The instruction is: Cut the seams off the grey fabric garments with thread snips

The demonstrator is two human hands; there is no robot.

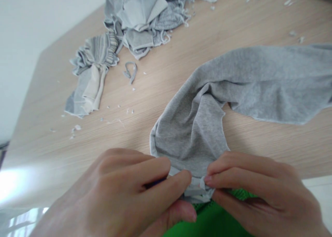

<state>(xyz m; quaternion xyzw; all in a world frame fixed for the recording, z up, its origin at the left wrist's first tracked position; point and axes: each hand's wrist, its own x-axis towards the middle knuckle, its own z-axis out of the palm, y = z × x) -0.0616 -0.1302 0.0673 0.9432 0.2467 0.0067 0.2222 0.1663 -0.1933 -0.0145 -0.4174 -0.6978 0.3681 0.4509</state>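
A long piece of grey knit fabric (233,92) lies across the wooden table (160,67) and runs down to the near edge. My left hand (124,192) pinches the fabric's near end between thumb and fingers. My right hand (259,192) pinches the same end just to the right, its fingertips almost touching those of the left. A dark blue thing shows between my left fingers; I cannot make out what it is. Below my hands there is bright green cloth (215,219).
A heap of grey cloth pieces (150,16) lies at the table's far side. Striped and pale pieces (90,74) lie at the left, with a small grey strip (130,71) beside them. Small scraps and lint (116,112) are scattered over the wood.
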